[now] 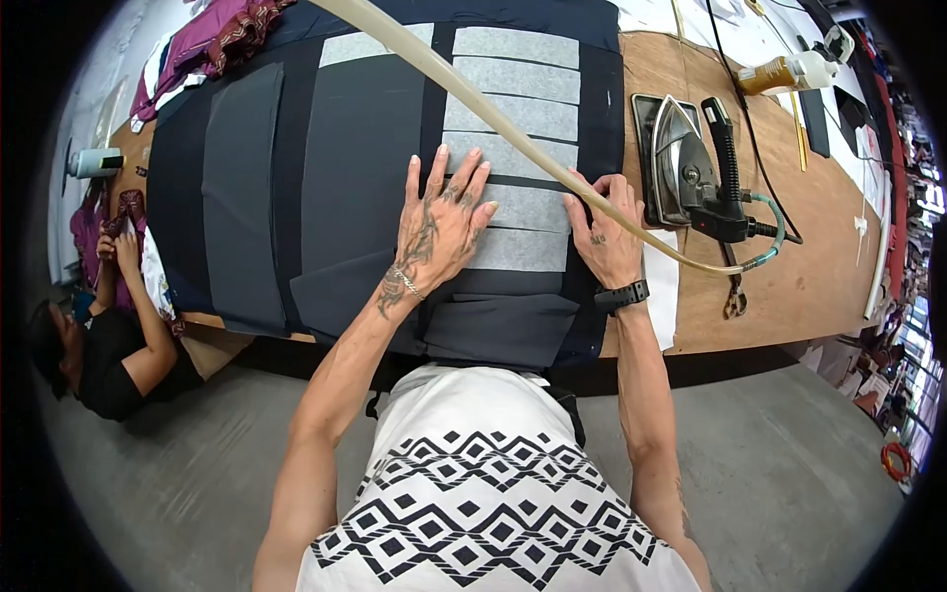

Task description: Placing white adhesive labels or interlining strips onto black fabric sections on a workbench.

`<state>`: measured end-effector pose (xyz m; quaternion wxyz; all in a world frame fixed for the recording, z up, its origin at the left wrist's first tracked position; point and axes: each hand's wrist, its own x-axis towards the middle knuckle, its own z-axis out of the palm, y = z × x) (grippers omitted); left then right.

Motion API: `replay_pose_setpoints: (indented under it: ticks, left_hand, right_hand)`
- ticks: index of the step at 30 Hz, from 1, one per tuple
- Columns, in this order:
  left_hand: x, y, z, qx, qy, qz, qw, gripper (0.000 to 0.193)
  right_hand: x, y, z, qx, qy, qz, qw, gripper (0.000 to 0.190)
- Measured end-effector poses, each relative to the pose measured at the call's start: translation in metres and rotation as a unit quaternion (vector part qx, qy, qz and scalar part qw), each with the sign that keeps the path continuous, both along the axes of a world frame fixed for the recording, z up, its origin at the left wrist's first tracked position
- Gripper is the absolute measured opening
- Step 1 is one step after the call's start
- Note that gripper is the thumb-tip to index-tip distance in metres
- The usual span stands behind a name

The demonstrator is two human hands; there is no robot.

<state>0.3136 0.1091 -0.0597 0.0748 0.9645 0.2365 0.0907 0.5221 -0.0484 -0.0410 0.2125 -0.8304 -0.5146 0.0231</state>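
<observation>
My left hand [444, 214] lies palm down with its fingers spread, partly over pale grey interfacing strips [524, 251]. Its fingertips reach across the dark gap at the strips' left edge. At their right edge is my right hand [607, 229], fingers bent and thumb apart, with nothing visible in its grasp. A translucent hose [473, 96] crosses in front of it and hides part of its fingers. The strips lie in a column on dark fabric [596, 111]. Larger charcoal cloth pieces [362, 155] extend to the left, and folded dark cloth [503, 325] lies nearest my body.
A steam iron [688, 170] sits on a metal rest [645, 159] at right, with its black cord [747, 118] nearby. Scissors [734, 300] and an amber spray bottle [777, 75] lie on the wooden table [799, 281]. Another person [126, 333] handles patterned cloth at left.
</observation>
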Motion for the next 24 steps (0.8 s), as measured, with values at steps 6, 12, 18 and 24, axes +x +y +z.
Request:
replay_pose_setpoints:
  ticks: [6,12,18,24]
  left_hand:
    - [-0.004,-0.002,0.009,-0.008,-0.001,0.006,1.0,0.052]
    - [-0.038,-0.015,0.034,-0.115,-0.126,0.018,0.985,0.038]
    - [-0.095,-0.012,0.042,-0.084,-0.178,0.166,0.966,0.019]
    - [-0.076,-0.037,0.042,-0.111,-0.207,0.102,0.967,0.016]
  right_hand:
    - [-0.001,-0.014,0.011,0.035,0.026,-0.01,0.999,0.033]
    - [-0.007,-0.089,0.033,0.135,0.046,-0.056,0.988,0.013]
    - [-0.003,-0.175,0.014,0.099,0.111,-0.317,0.937,0.017]
    - [-0.008,-0.2,-0.002,0.097,0.076,-0.332,0.935,0.023]
